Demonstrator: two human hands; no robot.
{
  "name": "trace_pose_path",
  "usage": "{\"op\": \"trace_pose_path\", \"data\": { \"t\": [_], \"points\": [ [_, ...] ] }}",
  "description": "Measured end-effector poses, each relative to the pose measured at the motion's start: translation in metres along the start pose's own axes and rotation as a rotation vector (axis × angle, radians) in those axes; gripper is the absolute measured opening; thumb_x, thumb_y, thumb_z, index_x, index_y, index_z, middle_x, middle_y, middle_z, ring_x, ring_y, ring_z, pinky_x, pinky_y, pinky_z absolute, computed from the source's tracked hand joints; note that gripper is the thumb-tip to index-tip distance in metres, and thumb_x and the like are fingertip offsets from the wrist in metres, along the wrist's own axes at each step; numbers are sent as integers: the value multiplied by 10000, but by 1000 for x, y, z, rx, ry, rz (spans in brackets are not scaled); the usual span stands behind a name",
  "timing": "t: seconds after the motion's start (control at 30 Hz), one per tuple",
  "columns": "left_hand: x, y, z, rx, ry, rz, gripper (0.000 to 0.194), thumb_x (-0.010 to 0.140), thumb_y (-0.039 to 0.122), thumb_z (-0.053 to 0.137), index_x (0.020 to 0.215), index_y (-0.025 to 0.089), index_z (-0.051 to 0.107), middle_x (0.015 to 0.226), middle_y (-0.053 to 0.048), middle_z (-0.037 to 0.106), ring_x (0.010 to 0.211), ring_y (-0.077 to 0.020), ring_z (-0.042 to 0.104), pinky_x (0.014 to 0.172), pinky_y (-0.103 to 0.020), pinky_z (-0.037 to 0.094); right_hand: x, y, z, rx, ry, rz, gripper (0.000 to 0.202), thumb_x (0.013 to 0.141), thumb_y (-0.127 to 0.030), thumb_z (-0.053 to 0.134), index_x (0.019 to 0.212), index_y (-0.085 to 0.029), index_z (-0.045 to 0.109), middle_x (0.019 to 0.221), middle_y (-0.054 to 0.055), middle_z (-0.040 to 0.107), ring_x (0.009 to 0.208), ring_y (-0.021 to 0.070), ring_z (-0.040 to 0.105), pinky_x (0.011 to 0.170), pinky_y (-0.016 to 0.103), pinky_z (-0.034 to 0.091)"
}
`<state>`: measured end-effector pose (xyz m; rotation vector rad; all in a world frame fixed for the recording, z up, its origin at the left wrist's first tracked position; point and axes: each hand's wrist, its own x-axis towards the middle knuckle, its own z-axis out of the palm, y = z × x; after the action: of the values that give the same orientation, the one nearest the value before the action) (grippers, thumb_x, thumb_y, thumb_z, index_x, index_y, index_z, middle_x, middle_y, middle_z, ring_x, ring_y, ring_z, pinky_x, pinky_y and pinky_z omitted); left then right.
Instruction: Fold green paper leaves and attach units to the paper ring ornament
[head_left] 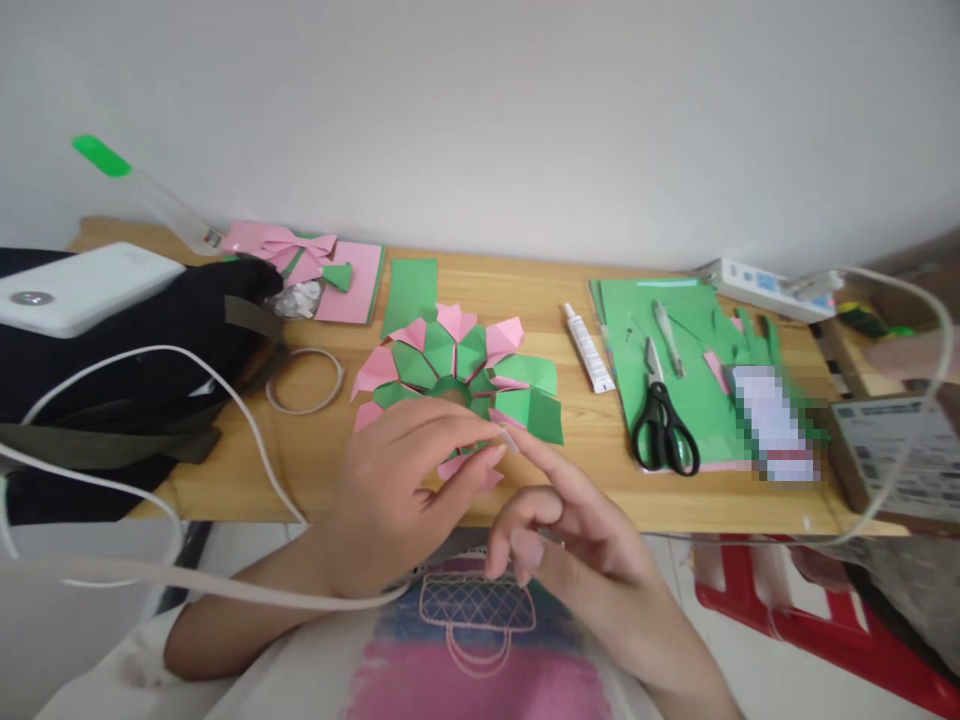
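Note:
My left hand is closed in a pinch, thumb and forefinger together around a small whitish piece, perhaps tape or paper. The forefinger of my right hand stretches out to touch that piece, while its other fingers are loosely bent and hold nothing I can see. Just behind both hands lies a folded paper wreath of green and pink petals around an open centre. My left hand hides its near part.
On the wooden table a glue tube lies right of the wreath, then black scissors on green paper sheets. A phone and power strip are farther right. At left are pink paper, a black bag and white cables.

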<state>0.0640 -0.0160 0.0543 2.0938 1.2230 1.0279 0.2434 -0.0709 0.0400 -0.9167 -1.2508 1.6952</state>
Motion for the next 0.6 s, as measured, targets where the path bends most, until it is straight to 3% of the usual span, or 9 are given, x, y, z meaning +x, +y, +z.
{"op": "trace_pose_path", "data": {
  "t": [0.13,0.27,0.47,0.6],
  "points": [
    [-3,2,2,-63,-12,-69,124,885,184,584,847,284,648,803,12,739,744,-175,671,710,-326,529,-3,0,3,10,2,8,542,971,-316,521,1481,-353,342,803,1,678,722,129,646,644,257,544],
    [-7,0,1,-41,-54,11,133,893,161,559,878,259,648,810,-11,731,769,-174,675,725,-305,534,-7,2,7,-18,87,-24,439,984,-264,484,1411,-352,431,797,-3,688,635,104,605,615,239,535],
    [-19,0,2,8,-74,149,195,900,111,507,908,232,659,853,-24,736,826,-179,679,785,-312,520,-14,7,15,-402,217,-89,513,956,-181,466,1448,-313,402,779,-12,671,622,110,602,487,189,477],
    [-24,9,-3,-120,-39,20,165,894,126,531,840,223,653,823,-16,725,775,-156,651,740,-287,507,-13,5,14,-710,377,-172,606,920,-142,520,1486,-268,341,741,-41,652,527,93,567,439,178,471]
  ]
}}
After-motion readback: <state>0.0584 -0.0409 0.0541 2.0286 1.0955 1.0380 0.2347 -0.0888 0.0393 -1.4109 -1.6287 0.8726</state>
